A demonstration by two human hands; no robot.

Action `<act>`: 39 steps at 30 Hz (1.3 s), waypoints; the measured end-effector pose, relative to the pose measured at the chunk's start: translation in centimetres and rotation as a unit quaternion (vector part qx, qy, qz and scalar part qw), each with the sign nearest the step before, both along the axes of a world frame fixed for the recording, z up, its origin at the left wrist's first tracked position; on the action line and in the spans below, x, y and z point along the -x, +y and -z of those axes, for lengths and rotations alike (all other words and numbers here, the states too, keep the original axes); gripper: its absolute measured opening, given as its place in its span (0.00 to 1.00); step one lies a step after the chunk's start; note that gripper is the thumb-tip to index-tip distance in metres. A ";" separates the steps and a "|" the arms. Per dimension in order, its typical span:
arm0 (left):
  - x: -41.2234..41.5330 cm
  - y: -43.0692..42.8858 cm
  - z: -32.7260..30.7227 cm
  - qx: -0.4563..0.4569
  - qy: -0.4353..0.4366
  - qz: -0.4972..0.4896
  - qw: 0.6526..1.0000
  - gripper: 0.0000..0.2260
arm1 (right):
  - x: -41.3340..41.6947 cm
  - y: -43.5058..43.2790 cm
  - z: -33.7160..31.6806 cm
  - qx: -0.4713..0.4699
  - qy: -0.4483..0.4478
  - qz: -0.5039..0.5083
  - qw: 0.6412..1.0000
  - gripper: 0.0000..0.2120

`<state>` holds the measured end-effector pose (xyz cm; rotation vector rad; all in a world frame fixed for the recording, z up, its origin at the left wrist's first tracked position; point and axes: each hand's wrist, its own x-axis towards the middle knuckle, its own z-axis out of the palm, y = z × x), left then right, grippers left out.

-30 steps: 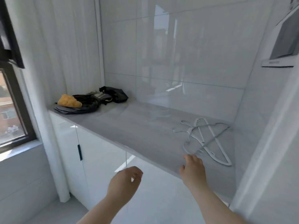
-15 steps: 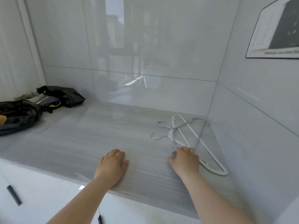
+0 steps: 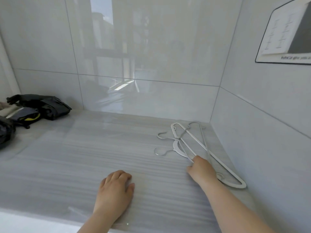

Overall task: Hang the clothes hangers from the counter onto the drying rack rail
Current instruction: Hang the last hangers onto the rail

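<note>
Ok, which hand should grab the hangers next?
Right hand: it touches the hangers near the right wall. The left hand lies flat on the counter, apart from them.

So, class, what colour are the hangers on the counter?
Head view shows it best: white plastic clothes hangers.

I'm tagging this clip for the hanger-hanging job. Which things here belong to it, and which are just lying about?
Job: tangled white and grey clothes hangers; grey streaked counter beneath them; right hand, fingers at the hangers; left hand, flat on the counter.
Lying about: black fabric bags at far left; framed sheet on the right wall.
</note>
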<state>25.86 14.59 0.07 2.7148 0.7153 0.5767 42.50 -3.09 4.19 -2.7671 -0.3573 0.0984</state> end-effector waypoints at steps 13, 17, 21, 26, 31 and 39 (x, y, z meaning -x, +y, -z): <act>0.2 -1.1 -3.3 0.222 -0.120 0.009 0.968 0.07 | 1.8 -2.1 -3.1 -0.152 -0.184 -0.006 0.971 0.11; -2.3 -2.8 -8.7 0.289 -0.168 0.063 0.941 0.11 | 3.9 -0.5 -3.5 -0.170 -0.205 -0.070 0.961 0.11; -3.9 -4.4 -13.1 0.399 -0.157 0.074 0.901 0.20 | 6.4 1.7 -3.4 -0.185 -0.222 -0.140 0.947 0.12; -1.5 -5.6 -14.8 0.411 -0.208 0.018 0.888 0.16 | 10.2 3.0 -3.2 -0.206 -0.227 -0.200 0.931 0.12; 4.0 -7.0 -15.9 0.406 -0.250 -0.058 0.877 0.07 | 15.0 2.3 -3.3 -0.261 -0.216 -0.328 0.882 0.12; 19.4 -10.3 -17.6 0.286 -0.293 -0.244 0.879 0.14 | 22.5 2.0 -9.0 -0.380 -0.177 -0.467 0.779 0.14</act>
